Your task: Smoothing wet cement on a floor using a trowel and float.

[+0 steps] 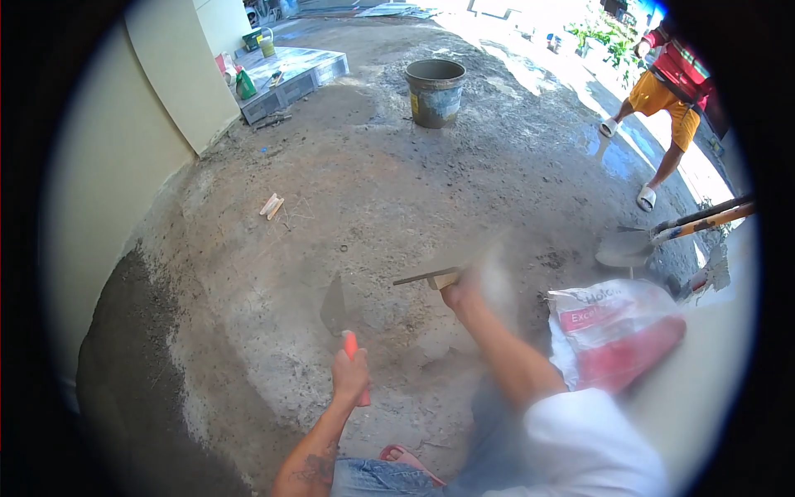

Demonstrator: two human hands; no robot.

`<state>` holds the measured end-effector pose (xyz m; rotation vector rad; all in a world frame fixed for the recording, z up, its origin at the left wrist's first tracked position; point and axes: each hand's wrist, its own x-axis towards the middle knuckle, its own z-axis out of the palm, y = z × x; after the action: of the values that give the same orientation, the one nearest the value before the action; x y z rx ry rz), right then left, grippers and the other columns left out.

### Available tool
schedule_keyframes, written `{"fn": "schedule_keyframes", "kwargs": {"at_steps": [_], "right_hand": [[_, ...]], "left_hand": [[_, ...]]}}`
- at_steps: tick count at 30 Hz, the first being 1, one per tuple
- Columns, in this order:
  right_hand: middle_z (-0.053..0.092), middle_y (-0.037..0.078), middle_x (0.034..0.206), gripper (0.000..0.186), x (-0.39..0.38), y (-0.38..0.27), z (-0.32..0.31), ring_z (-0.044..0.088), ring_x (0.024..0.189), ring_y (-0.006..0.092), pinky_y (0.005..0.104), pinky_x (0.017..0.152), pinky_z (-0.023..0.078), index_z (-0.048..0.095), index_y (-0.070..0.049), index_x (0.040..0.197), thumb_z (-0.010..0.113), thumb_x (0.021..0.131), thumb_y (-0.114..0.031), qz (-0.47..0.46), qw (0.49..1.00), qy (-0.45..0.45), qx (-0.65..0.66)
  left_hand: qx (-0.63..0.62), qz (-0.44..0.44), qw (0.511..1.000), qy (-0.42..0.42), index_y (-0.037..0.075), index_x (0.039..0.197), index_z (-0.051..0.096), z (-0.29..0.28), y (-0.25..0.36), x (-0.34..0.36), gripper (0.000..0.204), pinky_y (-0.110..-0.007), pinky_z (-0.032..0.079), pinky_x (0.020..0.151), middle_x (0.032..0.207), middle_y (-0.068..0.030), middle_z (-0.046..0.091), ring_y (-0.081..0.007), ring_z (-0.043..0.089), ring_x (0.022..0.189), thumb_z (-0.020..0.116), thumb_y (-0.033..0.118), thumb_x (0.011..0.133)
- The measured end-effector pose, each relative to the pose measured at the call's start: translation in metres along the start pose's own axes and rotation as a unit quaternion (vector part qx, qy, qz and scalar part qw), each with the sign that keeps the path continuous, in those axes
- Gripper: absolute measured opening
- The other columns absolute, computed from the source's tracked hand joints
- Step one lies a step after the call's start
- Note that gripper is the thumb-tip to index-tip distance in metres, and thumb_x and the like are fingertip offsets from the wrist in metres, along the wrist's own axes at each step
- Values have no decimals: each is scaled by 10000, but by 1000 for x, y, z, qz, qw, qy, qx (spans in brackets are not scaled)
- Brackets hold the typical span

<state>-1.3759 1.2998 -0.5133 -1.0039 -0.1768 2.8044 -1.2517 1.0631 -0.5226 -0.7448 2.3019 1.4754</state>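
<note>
The left hand (350,374) is wrapped tight around the orange handle of a trowel (334,306). The trowel's grey blade points up and away from the hand, its long side running from near to far, just over the dusty concrete floor (273,273). A little to the right and farther off, the right hand (460,291) is closed on a flat float (429,277) with a wooden grip — its thin board lies left to right, sticking out toward the trowel. The two tools are near but not touching, and the left hand is nearer the trowel blade. Beside the right arm lies a white and red sack (611,331), blurry. Past it rests a shovel (654,238). Farther away stands a grey bucket (435,91) — and another person (662,99) walks at the far right.
</note>
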Motion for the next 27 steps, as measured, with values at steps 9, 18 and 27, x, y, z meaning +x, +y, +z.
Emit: {"fn": "schedule_keyframes", "kwargs": {"at_steps": [9, 18, 27], "right_hand": [[575, 83, 1001, 165, 34, 10, -7, 539, 1013, 267, 510, 957, 382, 538, -48, 957, 506, 797, -74, 82, 993, -66, -59], [522, 86, 1089, 554, 8, 27, -1, 518, 1029, 287, 580, 921, 395, 465, -118, 1147, 759, 725, -326, 62, 976, -135, -159], [543, 89, 1114, 576, 22, 30, -4, 498, 1082, 306, 587, 949, 363, 523, -71, 1112, 772, 687, -369, 54, 986, -93, -128]], "left_hand": [[-242, 88, 957, -132, 14, 911, 446, 7, 84, -18, 288, -287, 438, 378, 627, -54, 514, -128, 507, 429, 566, 266, 841], [-168, 98, 970, -146, 4, 895, 428, 25, 78, -24, 232, -278, 378, 335, 539, -33, 457, -115, 445, 374, 515, 203, 814], [-96, 111, 979, -143, -45, 882, 428, 49, 77, -22, 260, -321, 412, 378, 555, -85, 497, -177, 504, 406, 493, 192, 795]]}}
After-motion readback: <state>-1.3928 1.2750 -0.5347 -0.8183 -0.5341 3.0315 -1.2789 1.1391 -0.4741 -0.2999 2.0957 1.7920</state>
